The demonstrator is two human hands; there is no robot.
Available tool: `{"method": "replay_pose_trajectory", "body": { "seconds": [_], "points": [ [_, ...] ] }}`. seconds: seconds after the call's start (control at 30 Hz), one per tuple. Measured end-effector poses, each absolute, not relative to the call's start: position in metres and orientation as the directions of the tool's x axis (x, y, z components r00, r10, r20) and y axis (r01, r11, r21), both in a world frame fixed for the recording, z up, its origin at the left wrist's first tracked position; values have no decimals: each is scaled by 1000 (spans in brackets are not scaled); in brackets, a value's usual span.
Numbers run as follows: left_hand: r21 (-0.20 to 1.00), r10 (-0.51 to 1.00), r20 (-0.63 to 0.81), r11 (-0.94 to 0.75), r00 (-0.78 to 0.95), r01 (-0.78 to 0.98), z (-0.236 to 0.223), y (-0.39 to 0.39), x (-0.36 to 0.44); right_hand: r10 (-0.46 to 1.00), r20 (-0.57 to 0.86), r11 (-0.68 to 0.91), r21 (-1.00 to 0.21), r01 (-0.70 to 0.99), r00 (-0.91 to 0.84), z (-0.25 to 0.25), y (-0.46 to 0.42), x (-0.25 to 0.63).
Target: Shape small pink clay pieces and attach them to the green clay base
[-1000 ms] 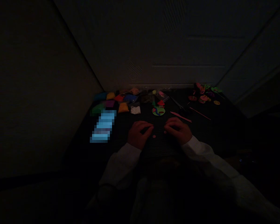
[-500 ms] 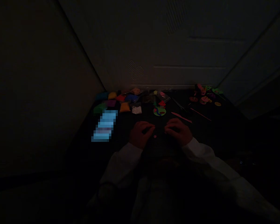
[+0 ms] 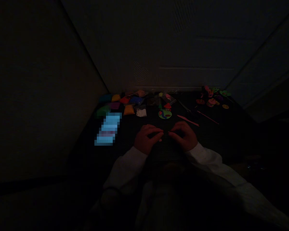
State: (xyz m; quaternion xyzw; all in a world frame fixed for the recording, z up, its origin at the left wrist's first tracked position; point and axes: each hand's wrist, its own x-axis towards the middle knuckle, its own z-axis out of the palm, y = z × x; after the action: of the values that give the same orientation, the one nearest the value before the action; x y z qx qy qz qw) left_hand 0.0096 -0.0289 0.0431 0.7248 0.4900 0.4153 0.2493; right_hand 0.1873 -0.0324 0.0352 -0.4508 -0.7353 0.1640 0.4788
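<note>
- L. hand (image 3: 145,139): thumb & index tips brought together in a pinch; too dark to tell whether anything sits btw. them.
- R. hand (image 3: 186,136): fingers curled, thumb & index tips close together; a faint pale speck shows at the tips, but cannot tell if a pc. is gripped.
- Pink pc. (image 3: 160,140): small, on the dark table (image 3: 212,144), just under L. thumb & partly covered by it in this view.
- Change vs. prev. frames: gap btw. the two hands' fingertips narrower, mainly as L. tips shift toward R.; tips near but apart. Pink pc., clear of L. thumb earlier, now overlaps it.
- Meaning for the work (judged): fine two-handed fingertip handling, prob. of v. small pcs.
- Beyond hands: green disc (image 3: 168,114) w/ coloured shapes on it, red-topped fig. (image 3: 168,105) at its rear edge.
- R. of disc: pink flat tool (image 3: 188,120), thin pink stick (image 3: 207,117).
- L. side: pixelated bright screen (image 3: 108,129); orange packet (image 3: 128,110) & white packet (image 3: 141,112) behind.
</note>
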Motion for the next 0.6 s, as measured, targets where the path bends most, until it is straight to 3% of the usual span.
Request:
{"method": "replay_pose_trajectory", "body": {
  "seconds": [0.27, 0.6],
  "points": [
    [689, 869, 379, -494, 317, 530, 46, -27, 4, 816, 532, 567, -664, 487, -224, 36, -34, 188],
    [685, 855, 398, -518, 333, 513, 44, -26, 5, 821, 516, 563, -663, 494, -243, 35, -34, 188]
  ]
}}
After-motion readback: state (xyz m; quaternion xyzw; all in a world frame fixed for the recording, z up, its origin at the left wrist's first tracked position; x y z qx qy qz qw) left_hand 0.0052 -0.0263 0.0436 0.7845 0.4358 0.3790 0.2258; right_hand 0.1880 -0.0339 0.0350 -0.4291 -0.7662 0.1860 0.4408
